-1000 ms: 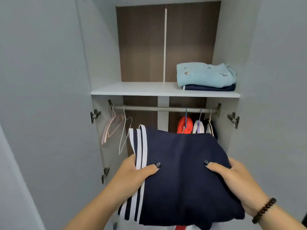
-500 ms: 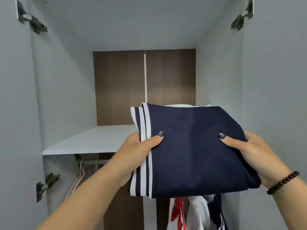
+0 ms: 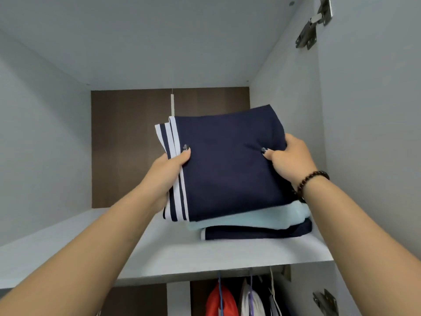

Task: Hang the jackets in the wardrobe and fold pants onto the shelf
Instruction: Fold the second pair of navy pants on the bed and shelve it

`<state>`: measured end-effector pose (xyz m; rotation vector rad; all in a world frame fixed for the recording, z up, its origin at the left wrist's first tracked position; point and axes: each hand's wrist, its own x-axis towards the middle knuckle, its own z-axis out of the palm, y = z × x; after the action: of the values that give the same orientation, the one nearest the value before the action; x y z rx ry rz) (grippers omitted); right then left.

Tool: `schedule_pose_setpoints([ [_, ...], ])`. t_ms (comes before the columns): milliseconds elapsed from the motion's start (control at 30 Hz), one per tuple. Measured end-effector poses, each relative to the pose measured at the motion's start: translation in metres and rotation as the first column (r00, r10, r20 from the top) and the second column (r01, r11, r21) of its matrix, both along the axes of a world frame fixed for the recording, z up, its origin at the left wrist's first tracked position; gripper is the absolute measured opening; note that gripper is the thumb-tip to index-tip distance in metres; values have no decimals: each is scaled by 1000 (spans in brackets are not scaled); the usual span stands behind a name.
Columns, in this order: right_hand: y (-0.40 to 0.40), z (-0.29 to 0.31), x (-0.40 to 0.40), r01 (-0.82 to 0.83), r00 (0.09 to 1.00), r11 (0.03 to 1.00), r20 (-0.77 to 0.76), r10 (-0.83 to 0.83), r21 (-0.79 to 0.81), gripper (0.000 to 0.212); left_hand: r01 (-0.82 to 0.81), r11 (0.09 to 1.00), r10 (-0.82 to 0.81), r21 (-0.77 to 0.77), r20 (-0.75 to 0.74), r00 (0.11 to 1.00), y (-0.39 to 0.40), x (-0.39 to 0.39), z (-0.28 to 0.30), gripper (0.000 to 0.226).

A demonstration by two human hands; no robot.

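Grey wardrobe shelf (image 3: 159, 254) | folded navy cloth pants with white side stripes (image 3: 227, 165) atop pale-blue folded garment (image 3: 246, 218) | left hand (image 3: 169, 169) and right hand (image 3: 289, 160) pinch opposite edges | judged soft, light, floppy; hold both sides, support underneath.

- A metal door hinge (image 3: 314, 26) sits high above and to the right of the right hand.
- A second hinge (image 3: 324, 301) sits well below it, on the same door edge.
- A dark beaded bracelet (image 3: 309, 179) circles the wrist just behind that hand.
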<state>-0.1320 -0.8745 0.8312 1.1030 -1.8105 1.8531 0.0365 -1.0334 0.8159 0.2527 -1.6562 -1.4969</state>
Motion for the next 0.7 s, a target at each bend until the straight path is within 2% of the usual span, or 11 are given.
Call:
schedule_pose_setpoints([
  [167,-36,25,-53,209,977,966,-68,-201,151,9,-151,981,156,-118,36,987,-33,-67,26,22],
  [267,-46,20,-83,308,951,917,-50,-306,251,13,-155,978,173,-142,125,977,-49,-105,30,23],
  [367,-53,5,-106,369,920,791,-70,-386,488,4,-152,982,180,-114,302,936,-60,-131,12,35],
  [467,-57,-13,-113,366,902,650,-83,-423,666,28,-159,980,195,-117,464,864,-69,-139,-7,50],
  [600,-54,-4,-111,414,873,614,-100,-478,672,37,-109,982,169,-152,467,868,-77,-139,1,44],
  [700,-52,12,-103,477,842,536,-188,-505,697,30,-104,972,193,-211,463,865,-78,-143,6,49],
])
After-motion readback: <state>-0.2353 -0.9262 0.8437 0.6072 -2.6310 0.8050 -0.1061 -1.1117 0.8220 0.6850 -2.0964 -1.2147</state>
